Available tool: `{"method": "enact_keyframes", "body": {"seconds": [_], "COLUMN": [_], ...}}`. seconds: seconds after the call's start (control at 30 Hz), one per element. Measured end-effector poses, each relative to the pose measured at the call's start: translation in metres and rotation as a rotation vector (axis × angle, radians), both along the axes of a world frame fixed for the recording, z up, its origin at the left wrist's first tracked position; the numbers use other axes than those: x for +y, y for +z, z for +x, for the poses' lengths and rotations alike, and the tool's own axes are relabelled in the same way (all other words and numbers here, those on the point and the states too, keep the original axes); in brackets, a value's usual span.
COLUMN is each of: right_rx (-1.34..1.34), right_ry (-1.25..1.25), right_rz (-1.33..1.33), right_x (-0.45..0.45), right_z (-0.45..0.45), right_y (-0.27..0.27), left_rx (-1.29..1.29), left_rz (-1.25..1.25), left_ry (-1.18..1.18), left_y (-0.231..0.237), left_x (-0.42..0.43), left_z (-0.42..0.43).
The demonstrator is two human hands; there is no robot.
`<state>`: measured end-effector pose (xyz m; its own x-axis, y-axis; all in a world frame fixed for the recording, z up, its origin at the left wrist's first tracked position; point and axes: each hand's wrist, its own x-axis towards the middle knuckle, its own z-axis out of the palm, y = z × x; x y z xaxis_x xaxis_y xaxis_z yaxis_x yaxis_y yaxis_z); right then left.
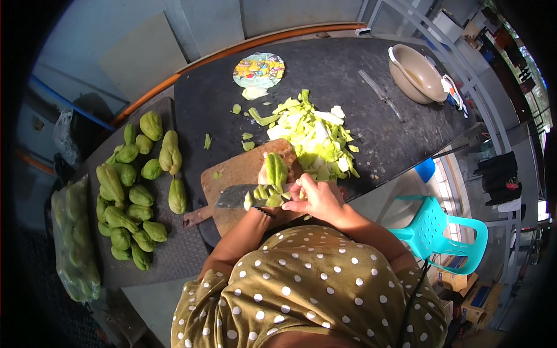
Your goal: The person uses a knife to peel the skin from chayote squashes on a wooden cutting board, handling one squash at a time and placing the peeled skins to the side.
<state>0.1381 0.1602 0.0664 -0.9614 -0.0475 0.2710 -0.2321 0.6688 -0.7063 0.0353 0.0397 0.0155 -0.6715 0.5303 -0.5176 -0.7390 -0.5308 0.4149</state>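
Observation:
My left hand holds a green chayote upright above a wooden cutting board; the fruit hides part of the hand. My right hand grips a wide-bladed knife, its handle mostly covered by my fingers. Cut chayote pieces lie on the blade just below the fruit. Beyond the board, a large heap of sliced chayote rests on the dark table. Whole chayotes are gathered to the left.
Far right on the dark table stand a beige basin and, nearer, a second knife. A round printed plastic piece lies at the back. A filled plastic bag is at far left, a turquoise chair at right.

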Motion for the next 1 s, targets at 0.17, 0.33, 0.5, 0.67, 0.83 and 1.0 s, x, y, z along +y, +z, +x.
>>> {"method": "enact_keyframes", "body": {"seconds": [0.17,0.33,0.5,0.67,0.83,1.0], "right_rx": [-0.049,0.017,0.039,0.047,-0.187,-0.172], "right_ry": [0.094,-0.038,-0.082,-0.09,-0.368,-0.217], "right_rz": [0.053,-0.07,-0.003,-0.035,-0.16,-0.103], "right_x": [-0.012,0.009,0.007,0.007,0.048,0.026], "right_z": [0.001,-0.005,-0.003,-0.005,-0.009,-0.017], "right_y": [0.013,-0.008,-0.013,-0.015,-0.035,-0.024], "left_rx": [0.168,0.144,0.213,0.181,0.201,0.107], "left_rz": [-0.004,0.149,0.147,0.134,0.035,0.089], "left_ry": [-0.004,0.001,0.031,0.055,0.068,0.082], "left_y": [-0.007,-0.018,-0.018,-0.021,-0.002,-0.02], "left_x": [0.006,-0.006,-0.006,-0.009,-0.013,0.005], "left_z": [0.001,-0.002,0.002,-0.004,-0.006,-0.006]}}
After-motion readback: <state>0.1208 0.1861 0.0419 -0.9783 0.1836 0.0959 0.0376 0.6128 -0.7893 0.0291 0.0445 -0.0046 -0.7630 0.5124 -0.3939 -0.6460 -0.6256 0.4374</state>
